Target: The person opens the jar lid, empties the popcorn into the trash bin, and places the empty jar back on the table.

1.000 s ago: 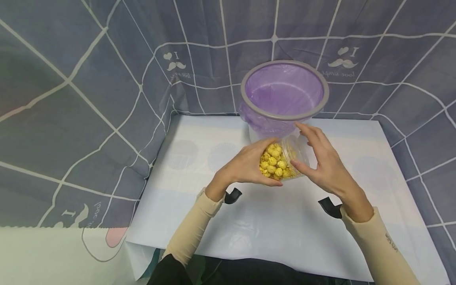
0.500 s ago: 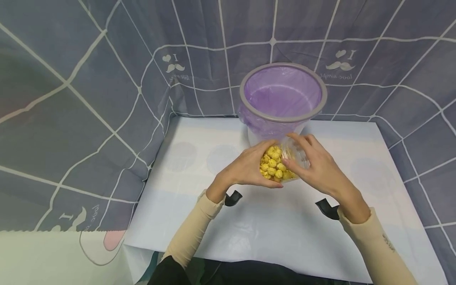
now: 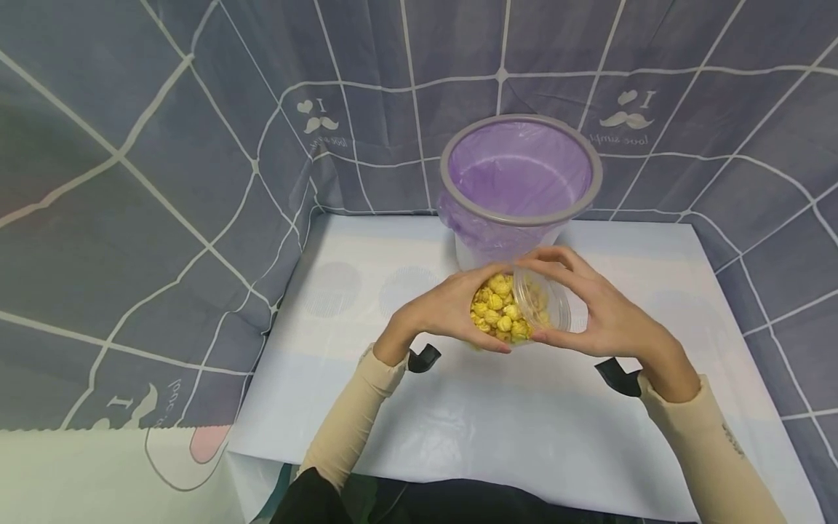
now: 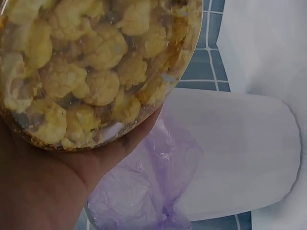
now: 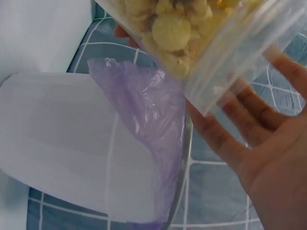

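Observation:
A clear plastic jar (image 3: pixel 496 309) of yellow popcorn lies tilted on its side above the table, its lidded end towards the right. My left hand (image 3: pixel 447 307) grips the jar round its base end; in the left wrist view, popcorn (image 4: pixel 103 52) shows through the bottom. At the other end, my right hand (image 3: pixel 605 313) holds the clear lid (image 3: pixel 556 306) between thumb and fingers. Seen from the right wrist, the fingers (image 5: pixel 223 139) reach along the lid's edge. Whether the lid has come loose from the jar, I cannot tell.
Just behind the hands stands a white bin (image 4: pixel 240 153) with a grey rim (image 3: pixel 452 182) and a purple bag (image 3: pixel 517 175) lining it. A pale cloth covers the table (image 3: pixel 497 422). Grey checked curtain (image 3: pixel 366 124) hangs close at the back and sides.
My right hand has come in from beside the lid, its fingers and thumb now spread round it. The left hand keeps its grip, and the jar has dipped slightly towards me.

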`<state>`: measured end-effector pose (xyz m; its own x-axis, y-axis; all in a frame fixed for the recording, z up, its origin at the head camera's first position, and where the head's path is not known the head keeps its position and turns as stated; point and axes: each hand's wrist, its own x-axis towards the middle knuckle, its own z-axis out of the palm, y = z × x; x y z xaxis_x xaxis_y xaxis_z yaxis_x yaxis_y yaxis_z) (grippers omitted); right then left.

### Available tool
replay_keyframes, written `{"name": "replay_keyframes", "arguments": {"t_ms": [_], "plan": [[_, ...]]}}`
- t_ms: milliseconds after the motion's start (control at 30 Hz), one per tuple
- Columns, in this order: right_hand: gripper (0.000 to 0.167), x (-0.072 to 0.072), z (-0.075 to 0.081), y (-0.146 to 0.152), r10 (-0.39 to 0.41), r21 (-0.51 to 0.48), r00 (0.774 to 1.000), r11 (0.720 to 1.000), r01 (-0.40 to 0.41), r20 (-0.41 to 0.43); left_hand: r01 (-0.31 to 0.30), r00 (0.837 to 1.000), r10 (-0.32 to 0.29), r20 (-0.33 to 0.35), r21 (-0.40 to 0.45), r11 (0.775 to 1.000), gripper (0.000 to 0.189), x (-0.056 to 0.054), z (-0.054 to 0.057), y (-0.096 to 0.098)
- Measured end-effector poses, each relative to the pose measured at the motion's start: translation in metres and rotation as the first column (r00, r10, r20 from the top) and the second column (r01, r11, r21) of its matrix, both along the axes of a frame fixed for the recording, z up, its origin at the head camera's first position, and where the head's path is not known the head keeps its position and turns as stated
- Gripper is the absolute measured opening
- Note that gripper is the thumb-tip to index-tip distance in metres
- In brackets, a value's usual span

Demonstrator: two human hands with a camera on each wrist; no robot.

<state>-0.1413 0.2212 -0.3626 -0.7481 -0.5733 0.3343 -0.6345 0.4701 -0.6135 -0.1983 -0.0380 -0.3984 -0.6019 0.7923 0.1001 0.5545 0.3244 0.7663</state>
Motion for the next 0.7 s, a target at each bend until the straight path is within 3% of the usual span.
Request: {"name": "replay_keyframes", "arguments": {"t_ms": [133, 233, 300, 367, 433, 567, 700], "plan": [[0.098, 0.0, 0.003, 0.002, 0.027, -0.014, 1.0, 1.0, -0.027, 0.013, -0.01, 1.0, 0.01, -0.006, -0.001, 1.0, 0.111, 0.001, -0.002, 0.001], [0.096, 0.004, 0.007, -0.001, -0.103, 0.025, 0.994, 0.994, 0.102, 0.044, -0.054, 0.998, 0.054, -0.038, -0.009, 0.998, 0.111, 0.003, -0.004, 0.003], [0.089, 0.007, 0.009, -0.006, -0.237, 0.08, 0.969, 0.97, 0.231, 0.072, -0.103, 0.992, 0.102, -0.068, -0.014, 0.995, 0.112, 0.005, -0.005, 0.004], [0.081, 0.011, 0.012, -0.012, -0.361, 0.158, 0.927, 0.926, 0.344, 0.098, -0.146, 0.985, 0.144, -0.097, -0.007, 0.989, 0.113, 0.008, -0.007, 0.006], [0.077, 0.013, 0.014, -0.019, -0.435, 0.222, 0.893, 0.888, 0.404, 0.115, -0.185, 0.974, 0.184, -0.131, 0.005, 0.983, 0.114, 0.01, -0.01, 0.007], [0.076, 0.012, 0.012, -0.029, -0.491, 0.281, 0.865, 0.849, 0.447, 0.107, -0.217, 0.959, 0.218, -0.183, 0.026, 0.976, 0.113, 0.012, -0.013, 0.01], [0.071, 0.011, 0.01, -0.03, -0.486, 0.265, 0.87, 0.853, 0.45, 0.086, -0.209, 0.962, 0.211, -0.172, 0.03, 0.978, 0.111, 0.012, -0.012, 0.009]]}}
